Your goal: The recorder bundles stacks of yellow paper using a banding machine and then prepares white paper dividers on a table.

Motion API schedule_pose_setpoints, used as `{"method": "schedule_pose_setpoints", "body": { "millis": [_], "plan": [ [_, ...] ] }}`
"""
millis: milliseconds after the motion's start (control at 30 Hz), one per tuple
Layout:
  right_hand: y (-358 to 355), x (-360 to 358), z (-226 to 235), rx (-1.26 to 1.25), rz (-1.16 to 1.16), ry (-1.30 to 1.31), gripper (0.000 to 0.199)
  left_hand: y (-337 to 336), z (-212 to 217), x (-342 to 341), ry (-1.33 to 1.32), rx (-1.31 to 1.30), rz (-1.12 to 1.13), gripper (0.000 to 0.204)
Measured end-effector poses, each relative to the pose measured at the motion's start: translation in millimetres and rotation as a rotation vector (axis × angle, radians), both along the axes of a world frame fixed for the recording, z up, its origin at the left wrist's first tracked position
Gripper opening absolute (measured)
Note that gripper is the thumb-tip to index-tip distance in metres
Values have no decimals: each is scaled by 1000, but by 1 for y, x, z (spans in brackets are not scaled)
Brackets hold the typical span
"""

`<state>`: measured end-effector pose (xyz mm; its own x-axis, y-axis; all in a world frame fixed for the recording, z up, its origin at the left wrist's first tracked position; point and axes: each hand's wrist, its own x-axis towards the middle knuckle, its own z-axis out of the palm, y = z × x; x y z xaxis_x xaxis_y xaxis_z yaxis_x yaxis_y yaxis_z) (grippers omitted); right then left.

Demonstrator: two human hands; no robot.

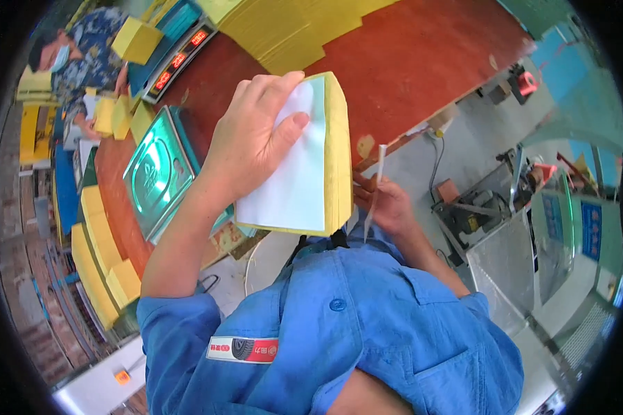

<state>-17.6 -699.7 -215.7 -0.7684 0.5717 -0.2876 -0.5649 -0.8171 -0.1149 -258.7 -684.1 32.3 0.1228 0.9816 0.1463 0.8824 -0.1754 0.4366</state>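
My left hand point(256, 135) grips a yellow block-shaped packet point(337, 159) from its left side, thumb stretched over the front. A white sheet point(291, 183) with a pale green edge covers the face toward me. The packet is tilted, held up in front of my body near the table's edge. Just right of it, my right hand point(392, 209) is closed around a thin pale strip point(379, 166) that stands up and hangs down past the fingers. The packet hides part of that hand's fingertips.
The red-brown table point(422, 55) carries flattened yellow sheets point(291, 31), a shiny metal-topped scale point(160, 169) and another scale with a red display point(176, 59). A masked co-worker point(90, 52) sits far left among yellow packets point(121, 114). Machinery point(481, 211) stands at the right.
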Motion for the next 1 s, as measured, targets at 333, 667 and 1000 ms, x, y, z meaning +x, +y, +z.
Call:
{"method": "schedule_pose_setpoints", "body": {
  "millis": [333,667,1000],
  "plan": [
    [-39,-16,44,82,-272,-325,35,-28,-15,-46,-454,-68,323,51],
    [-93,140,45,63,-664,19,41,-49,-77,63,-1759,-733,-25,39],
    [-253,496,-36,-44,-1135,-294,34,-58,-244,477,-1746,-1259,-264,48]
  ]
}}
